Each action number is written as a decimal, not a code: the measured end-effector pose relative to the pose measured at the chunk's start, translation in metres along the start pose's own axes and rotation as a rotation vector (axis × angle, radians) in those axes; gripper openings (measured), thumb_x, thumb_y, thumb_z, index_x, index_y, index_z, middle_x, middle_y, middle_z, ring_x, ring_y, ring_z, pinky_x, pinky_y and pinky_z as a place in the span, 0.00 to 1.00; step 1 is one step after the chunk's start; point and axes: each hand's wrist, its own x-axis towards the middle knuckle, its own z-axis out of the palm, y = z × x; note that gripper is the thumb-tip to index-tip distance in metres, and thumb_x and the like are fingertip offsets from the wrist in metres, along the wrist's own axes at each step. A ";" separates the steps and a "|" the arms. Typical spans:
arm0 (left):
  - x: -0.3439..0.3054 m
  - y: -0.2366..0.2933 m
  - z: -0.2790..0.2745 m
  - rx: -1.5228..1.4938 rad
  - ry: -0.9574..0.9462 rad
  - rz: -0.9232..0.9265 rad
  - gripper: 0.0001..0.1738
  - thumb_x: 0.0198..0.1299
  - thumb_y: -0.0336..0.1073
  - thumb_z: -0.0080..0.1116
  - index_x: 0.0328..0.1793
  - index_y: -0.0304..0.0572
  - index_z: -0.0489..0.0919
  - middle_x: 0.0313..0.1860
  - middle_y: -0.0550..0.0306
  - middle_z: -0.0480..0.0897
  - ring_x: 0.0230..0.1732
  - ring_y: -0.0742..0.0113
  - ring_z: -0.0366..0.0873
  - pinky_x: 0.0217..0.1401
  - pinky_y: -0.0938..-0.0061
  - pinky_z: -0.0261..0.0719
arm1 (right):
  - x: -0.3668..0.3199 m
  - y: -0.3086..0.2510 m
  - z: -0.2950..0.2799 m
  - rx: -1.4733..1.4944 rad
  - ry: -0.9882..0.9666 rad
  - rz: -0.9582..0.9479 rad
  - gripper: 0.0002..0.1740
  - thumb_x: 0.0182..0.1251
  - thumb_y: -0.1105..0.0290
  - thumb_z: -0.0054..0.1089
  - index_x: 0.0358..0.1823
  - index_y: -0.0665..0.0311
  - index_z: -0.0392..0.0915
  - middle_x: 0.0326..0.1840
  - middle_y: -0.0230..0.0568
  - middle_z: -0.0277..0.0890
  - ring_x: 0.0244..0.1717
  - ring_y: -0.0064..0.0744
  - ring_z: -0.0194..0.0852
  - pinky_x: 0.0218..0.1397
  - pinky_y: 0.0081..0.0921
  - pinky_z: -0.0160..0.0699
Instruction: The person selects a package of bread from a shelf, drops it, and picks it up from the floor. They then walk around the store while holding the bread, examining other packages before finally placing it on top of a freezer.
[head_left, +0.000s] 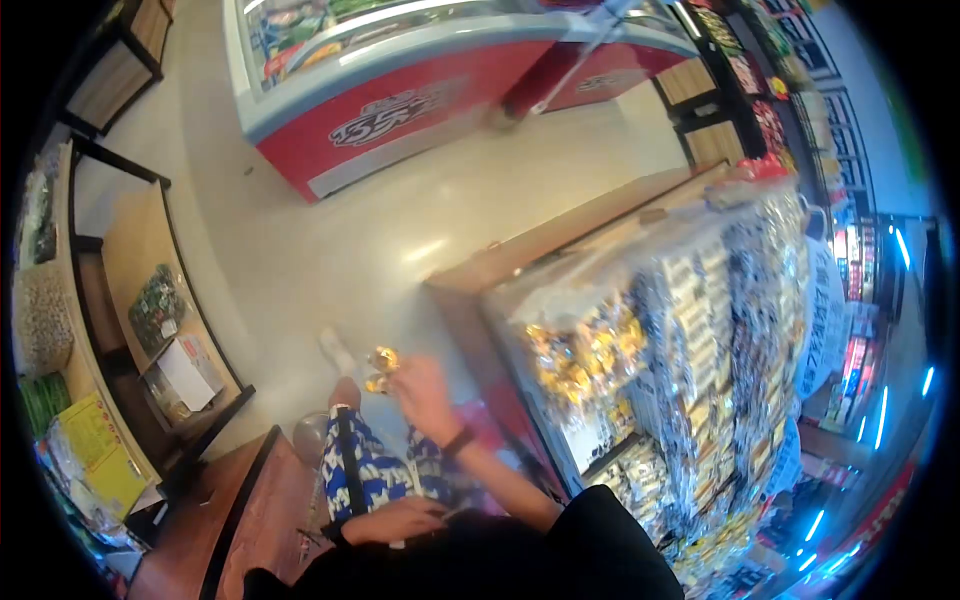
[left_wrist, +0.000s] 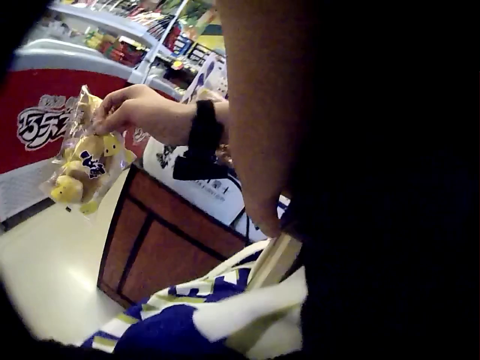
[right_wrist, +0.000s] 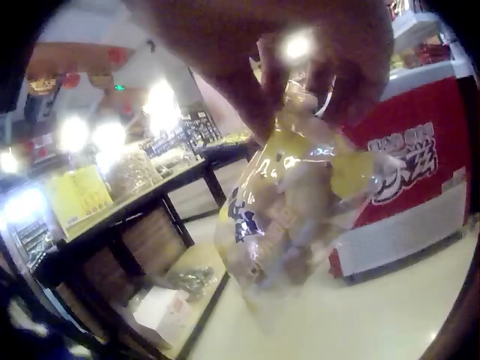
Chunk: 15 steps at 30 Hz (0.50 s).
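My right hand (head_left: 422, 397) is held out ahead of my body, with a dark band on the wrist. Its fingertips pinch the top of a clear snack packet (left_wrist: 90, 161), which hangs down. Brown pieces and yellow printed shapes show through the crinkled plastic (right_wrist: 281, 202). My left hand (head_left: 395, 520) lies in front of my waist, over the blue-and-white patterned clothing (head_left: 375, 465). In the left wrist view a pale strip (left_wrist: 276, 261) sits right at its fingertips; I cannot tell whether the fingers hold it.
A display stand (head_left: 480, 300) piled with wrapped snacks (head_left: 590, 355) is close on my right. A red chest freezer (head_left: 290, 165) stands across the aisle. On the left are wooden shelves (head_left: 125, 235) bearing a white box (head_left: 188, 372) and a yellow sign (head_left: 95, 450).
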 end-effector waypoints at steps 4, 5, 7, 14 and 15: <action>0.022 0.027 0.005 0.121 -0.054 -0.005 0.19 0.73 0.41 0.48 0.62 0.41 0.79 0.65 0.48 0.74 0.63 0.51 0.71 0.66 0.65 0.68 | -0.044 -0.047 -0.079 0.039 0.161 0.037 0.08 0.52 0.77 0.64 0.35 0.62 0.80 0.46 0.43 0.74 0.49 0.48 0.73 0.51 0.39 0.73; 0.029 0.026 0.007 0.123 -0.055 -0.002 0.19 0.73 0.41 0.47 0.62 0.40 0.79 0.66 0.48 0.74 0.64 0.51 0.71 0.67 0.65 0.68 | -0.057 -0.048 -0.095 0.028 0.188 0.034 0.08 0.52 0.77 0.65 0.36 0.62 0.80 0.47 0.43 0.74 0.49 0.48 0.74 0.51 0.39 0.74; 0.047 0.032 0.010 0.093 -0.091 -0.024 0.19 0.73 0.40 0.48 0.61 0.37 0.79 0.67 0.48 0.73 0.63 0.55 0.73 0.66 0.66 0.69 | -0.083 -0.050 -0.124 0.013 0.251 0.037 0.09 0.53 0.76 0.64 0.37 0.61 0.81 0.47 0.44 0.75 0.49 0.48 0.74 0.51 0.39 0.75; 0.109 0.059 -0.012 -0.318 0.350 -0.274 0.20 0.74 0.43 0.48 0.62 0.37 0.75 0.57 0.53 0.79 0.61 0.62 0.76 0.63 0.68 0.75 | -0.147 -0.046 -0.187 -0.094 0.458 0.036 0.10 0.49 0.76 0.66 0.35 0.60 0.82 0.45 0.41 0.76 0.48 0.47 0.76 0.49 0.38 0.77; 0.123 0.075 -0.014 -0.505 0.433 -0.256 0.23 0.74 0.47 0.46 0.65 0.38 0.71 0.59 0.51 0.78 0.62 0.61 0.76 0.62 0.66 0.77 | -0.151 -0.047 -0.193 -0.128 0.473 0.024 0.10 0.48 0.76 0.66 0.35 0.60 0.83 0.45 0.41 0.76 0.48 0.46 0.76 0.48 0.38 0.77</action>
